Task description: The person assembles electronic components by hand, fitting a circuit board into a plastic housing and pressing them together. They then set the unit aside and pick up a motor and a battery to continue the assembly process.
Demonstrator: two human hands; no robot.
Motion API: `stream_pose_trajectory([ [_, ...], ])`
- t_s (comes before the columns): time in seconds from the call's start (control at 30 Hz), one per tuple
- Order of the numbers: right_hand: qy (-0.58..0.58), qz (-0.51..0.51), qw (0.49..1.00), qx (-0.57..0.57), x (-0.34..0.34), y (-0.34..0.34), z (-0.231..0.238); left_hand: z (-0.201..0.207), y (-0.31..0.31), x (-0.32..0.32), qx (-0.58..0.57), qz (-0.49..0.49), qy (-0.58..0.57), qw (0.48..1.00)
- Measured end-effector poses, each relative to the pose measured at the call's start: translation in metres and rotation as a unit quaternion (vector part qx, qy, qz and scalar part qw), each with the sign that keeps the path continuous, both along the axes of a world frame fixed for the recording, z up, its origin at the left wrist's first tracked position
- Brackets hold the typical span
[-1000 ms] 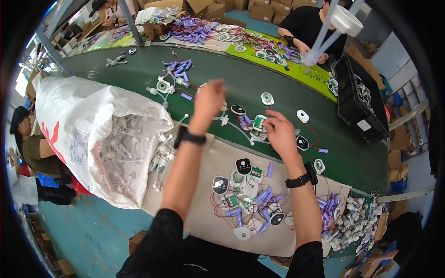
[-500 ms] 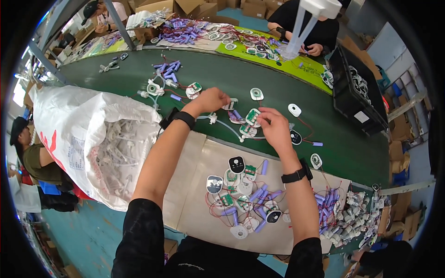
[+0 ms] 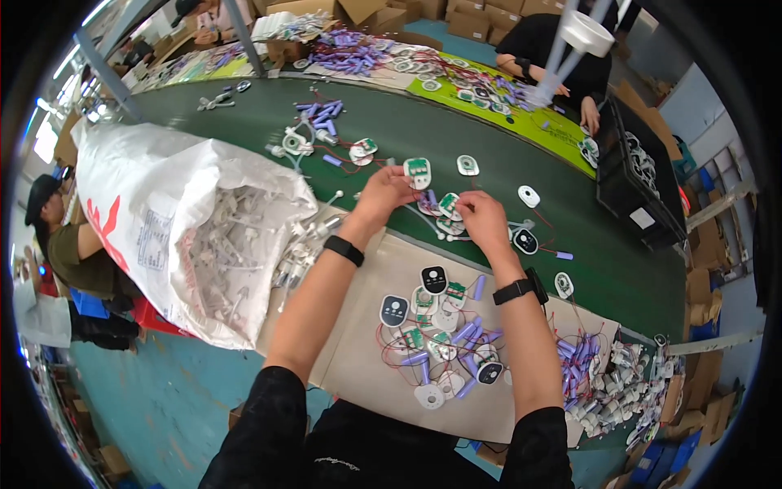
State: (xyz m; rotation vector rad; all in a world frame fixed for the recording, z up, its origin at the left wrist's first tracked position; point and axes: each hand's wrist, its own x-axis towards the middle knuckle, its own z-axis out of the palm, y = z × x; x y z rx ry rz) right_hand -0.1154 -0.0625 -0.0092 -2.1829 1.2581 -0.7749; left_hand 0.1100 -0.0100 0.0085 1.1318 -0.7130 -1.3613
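Over the green conveyor belt, my left hand (image 3: 386, 194) pinches the edge of a rounded white cover with a green circuit board (image 3: 418, 172), its board side facing me. My right hand (image 3: 484, 218) has its fingertips closed on a second white cover with a green board (image 3: 448, 204), just to the right. Below and between them lie another board piece (image 3: 450, 226) and purple cylindrical batteries (image 3: 427, 200) with red wires. A clear tube (image 3: 423, 220) runs past under my hands. Farther back sits a white round-holed cover (image 3: 467, 165).
Beside my left arm bulges a white sack (image 3: 155, 212) of clear plastic parts. Cardboard (image 3: 342, 350) in front of me bears a wired pile of covers and batteries (image 3: 444, 330). A black crate (image 3: 639, 183) stands at right. Across the belt, a person's hand (image 3: 590, 116) reaches near it.
My left hand has raised its cover and turned the green board into view. My right hand stays at its cover. The view has shifted, and the person opposite has moved a hand towards the crate.
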Motion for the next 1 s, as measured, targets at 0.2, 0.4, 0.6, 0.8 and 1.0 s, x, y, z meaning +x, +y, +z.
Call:
stream_pose_trajectory([
  [0.2,0.026,0.026,0.999,-0.033,0.014,0.013,0.002,-0.038,0.039,-0.001,0.011,0.108,0.132,0.985],
  [0.4,-0.017,0.14,0.99,-0.027,0.059,0.076,0.101,-0.033,0.047,-0.029,-0.07,0.127,0.101,0.984],
  [0.6,0.006,0.424,0.905,-0.039,0.154,0.144,0.067,-0.09,0.027,-0.042,-0.072,0.202,0.037,0.976],
  [0.8,0.087,0.418,0.891,-0.156,0.196,0.169,0.04,-0.089,0.04,-0.04,-0.071,0.229,-0.128,0.962],
  [1.0,0.153,0.431,0.866,-0.2,0.215,0.19,0.032,-0.07,0.051,-0.04,-0.033,0.238,-0.166,0.956],
])
